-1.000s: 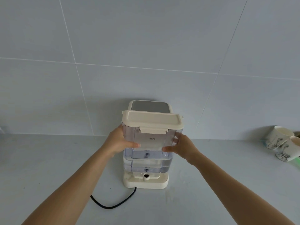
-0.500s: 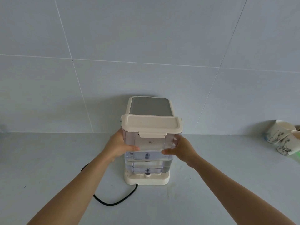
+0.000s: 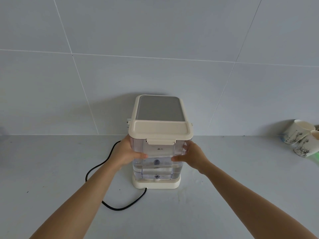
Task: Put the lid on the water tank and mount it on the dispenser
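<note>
Gripping: left hand (image 3: 126, 155) and right hand (image 3: 193, 157), fingers clamped on tank (image 3: 157, 157) sides.
Tank: lid (image 3: 160, 132) on, low over dispenser (image 3: 156, 183) base, on table (image 3: 51, 169); seated or not, cannot tell.
Risk: tilted lowering could miss the valve; water leaks near cord (image 3: 110, 204).

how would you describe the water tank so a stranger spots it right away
Find the cream dispenser against the tiled wall. The water tank sits at its front, gripped by the left hand and right hand. Its clear walls and clipped cream lid set it apart.
</note>
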### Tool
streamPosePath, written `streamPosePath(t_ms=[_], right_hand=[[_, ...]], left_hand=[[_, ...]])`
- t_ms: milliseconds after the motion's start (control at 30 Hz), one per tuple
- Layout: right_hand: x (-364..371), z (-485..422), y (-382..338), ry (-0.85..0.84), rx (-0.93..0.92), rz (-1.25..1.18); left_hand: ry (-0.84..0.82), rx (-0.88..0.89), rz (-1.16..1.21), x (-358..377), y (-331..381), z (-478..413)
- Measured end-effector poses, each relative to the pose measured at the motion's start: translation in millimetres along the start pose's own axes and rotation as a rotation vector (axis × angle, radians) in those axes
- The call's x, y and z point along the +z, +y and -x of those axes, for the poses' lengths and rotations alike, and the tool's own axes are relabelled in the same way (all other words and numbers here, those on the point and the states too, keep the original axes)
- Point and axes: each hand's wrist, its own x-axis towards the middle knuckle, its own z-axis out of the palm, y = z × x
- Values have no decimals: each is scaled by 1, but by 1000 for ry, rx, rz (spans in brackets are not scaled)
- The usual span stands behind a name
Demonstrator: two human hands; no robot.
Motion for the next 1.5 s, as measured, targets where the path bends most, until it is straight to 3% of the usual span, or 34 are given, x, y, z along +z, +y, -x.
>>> streamPosePath(t_ms=[833, 1000, 1300, 1500], right_hand=[[4, 2, 5, -11, 9, 29], [1, 8, -1, -57, -14, 38], [-22, 21, -19, -17, -224, 54], [-48, 22, -55, 131, -388, 179]], left_hand=[[-18, 5, 73, 6, -5, 9], [49, -1, 24, 10, -2, 19], [197, 181, -88, 4, 37, 39], [307, 385, -319, -7, 89, 34]])
